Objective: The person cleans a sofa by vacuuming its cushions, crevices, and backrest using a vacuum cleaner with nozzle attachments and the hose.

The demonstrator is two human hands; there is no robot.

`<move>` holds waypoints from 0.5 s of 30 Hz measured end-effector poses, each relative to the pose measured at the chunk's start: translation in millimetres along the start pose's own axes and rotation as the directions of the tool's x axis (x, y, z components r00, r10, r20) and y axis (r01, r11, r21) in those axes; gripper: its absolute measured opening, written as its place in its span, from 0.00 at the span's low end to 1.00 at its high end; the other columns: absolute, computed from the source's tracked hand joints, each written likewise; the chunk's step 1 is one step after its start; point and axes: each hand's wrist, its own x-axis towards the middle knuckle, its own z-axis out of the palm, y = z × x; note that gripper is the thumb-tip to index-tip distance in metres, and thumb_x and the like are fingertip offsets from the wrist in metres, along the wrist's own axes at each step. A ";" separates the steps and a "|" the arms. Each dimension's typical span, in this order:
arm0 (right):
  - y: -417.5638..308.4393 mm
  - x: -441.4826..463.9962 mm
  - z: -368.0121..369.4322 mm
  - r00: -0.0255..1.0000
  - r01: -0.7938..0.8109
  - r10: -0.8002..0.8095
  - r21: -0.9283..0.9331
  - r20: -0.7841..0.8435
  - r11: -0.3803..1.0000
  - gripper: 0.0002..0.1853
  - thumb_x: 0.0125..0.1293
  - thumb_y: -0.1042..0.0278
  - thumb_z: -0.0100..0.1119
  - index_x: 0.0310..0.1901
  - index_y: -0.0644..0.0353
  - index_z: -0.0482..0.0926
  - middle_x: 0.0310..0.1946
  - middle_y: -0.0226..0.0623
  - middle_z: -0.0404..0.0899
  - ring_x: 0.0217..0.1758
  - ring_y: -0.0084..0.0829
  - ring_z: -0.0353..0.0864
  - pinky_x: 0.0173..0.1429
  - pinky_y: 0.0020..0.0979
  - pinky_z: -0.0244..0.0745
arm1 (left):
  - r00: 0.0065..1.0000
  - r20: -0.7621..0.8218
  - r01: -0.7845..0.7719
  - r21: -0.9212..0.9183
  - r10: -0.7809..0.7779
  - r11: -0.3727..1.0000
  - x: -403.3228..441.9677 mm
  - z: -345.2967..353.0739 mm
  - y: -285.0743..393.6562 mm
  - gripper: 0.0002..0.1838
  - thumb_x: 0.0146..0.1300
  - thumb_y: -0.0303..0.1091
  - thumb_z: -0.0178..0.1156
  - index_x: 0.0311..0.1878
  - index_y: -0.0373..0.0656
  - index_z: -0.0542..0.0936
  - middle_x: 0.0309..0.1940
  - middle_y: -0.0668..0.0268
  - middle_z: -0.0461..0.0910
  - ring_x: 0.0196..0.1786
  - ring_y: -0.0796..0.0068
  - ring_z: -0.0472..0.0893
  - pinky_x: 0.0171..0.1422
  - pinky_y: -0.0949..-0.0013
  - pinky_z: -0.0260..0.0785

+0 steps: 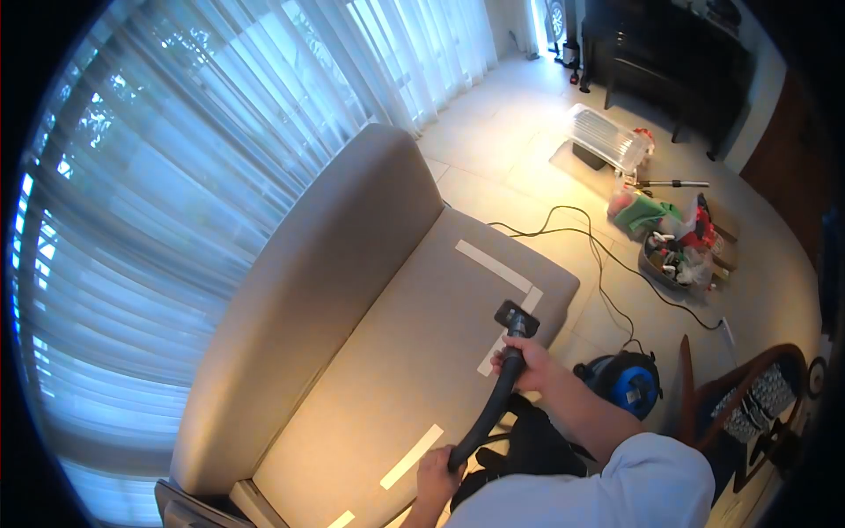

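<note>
A black vacuum hose (489,414) runs between my two hands above the beige sofa seat (370,370). My right hand (525,363) is wrapped around the hose close to its dark floor-type nozzle (517,318). The nozzle is at the seat's right end, over or against the strips of pale tape (495,267); exact contact I cannot tell. Lower down, my left hand (439,476) is closed around the hose's near part. Beside it on the seat lies another pale tape strip (412,457).
A blue and black vacuum cleaner (630,385) stands on the floor right of the sofa. Black cables (591,231) loop across the tiles. Beyond are a clear plastic bin (607,136), a tub of bottles (666,262) and a wooden chair (748,396). Sheer curtains (202,176) hang behind the sofa backrest.
</note>
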 end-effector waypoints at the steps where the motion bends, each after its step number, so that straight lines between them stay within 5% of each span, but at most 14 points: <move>1: 9.7 -23.2 -1.0 0.999 0.038 -0.038 0.006 0.034 0.999 0.14 0.72 0.63 0.63 0.42 0.64 0.72 0.32 0.41 0.77 0.34 0.42 0.84 0.43 0.44 0.88 | 0.998 -0.009 -0.055 0.009 0.055 0.998 -9.4 -8.3 1.2 0.26 0.50 0.33 0.76 0.53 0.43 0.78 0.39 0.57 0.83 0.43 0.50 0.82 0.48 0.50 0.74; 2: 21.7 -42.7 -2.9 0.998 0.049 -0.050 0.012 0.028 0.999 0.14 0.72 0.63 0.63 0.42 0.64 0.72 0.32 0.41 0.77 0.34 0.42 0.84 0.43 0.44 0.88 | 0.994 -0.015 -0.108 0.015 0.108 0.994 -18.1 -16.7 6.6 0.26 0.50 0.33 0.76 0.53 0.42 0.78 0.39 0.57 0.83 0.44 0.50 0.82 0.48 0.50 0.74; 6: 93.9 -107.8 15.6 0.855 0.472 -0.516 -0.329 -0.057 0.818 0.08 0.67 0.74 0.62 0.41 0.63 0.72 0.27 0.38 0.75 0.23 0.38 0.81 0.28 0.38 0.82 | 0.976 -0.054 -0.203 0.116 0.210 0.972 -45.2 -34.3 26.2 0.26 0.49 0.31 0.75 0.54 0.42 0.78 0.41 0.57 0.83 0.46 0.51 0.81 0.48 0.50 0.72; 10: 161.7 -193.5 73.7 0.654 0.748 -0.700 -0.105 0.289 0.655 0.09 0.63 0.74 0.64 0.39 0.60 0.72 0.23 0.36 0.76 0.24 0.36 0.82 0.28 0.38 0.79 | 0.876 -0.319 -0.338 0.125 0.361 0.933 -41.2 -63.6 24.7 0.28 0.45 0.27 0.75 0.53 0.42 0.79 0.41 0.55 0.82 0.45 0.49 0.82 0.50 0.52 0.75; 12: 180.1 -253.6 99.3 0.521 0.755 -0.607 0.008 0.601 0.656 0.13 0.64 0.73 0.65 0.44 0.58 0.71 0.28 0.37 0.79 0.26 0.35 0.83 0.32 0.37 0.81 | 0.844 -0.422 -0.359 0.014 0.331 0.933 -44.9 -88.9 33.2 0.24 0.49 0.24 0.73 0.51 0.42 0.79 0.40 0.55 0.83 0.44 0.54 0.83 0.50 0.59 0.76; 14: 198.3 -298.9 121.8 0.389 0.670 -0.472 0.109 0.791 0.735 0.17 0.63 0.75 0.68 0.47 0.59 0.69 0.31 0.38 0.79 0.28 0.34 0.84 0.35 0.36 0.83 | 0.912 -0.372 -0.316 -0.364 0.174 0.876 -56.5 -120.4 67.0 0.18 0.55 0.24 0.70 0.48 0.42 0.78 0.38 0.58 0.82 0.43 0.64 0.83 0.51 0.64 0.75; 15: 203.3 -323.8 130.0 0.195 0.656 -0.379 0.167 0.905 0.736 0.18 0.63 0.77 0.67 0.49 0.59 0.68 0.31 0.39 0.79 0.30 0.34 0.85 0.36 0.36 0.83 | 0.891 -0.347 -0.445 -0.535 0.293 0.718 -58.4 -135.2 83.4 0.14 0.57 0.24 0.69 0.46 0.42 0.78 0.37 0.61 0.81 0.42 0.67 0.81 0.51 0.64 0.74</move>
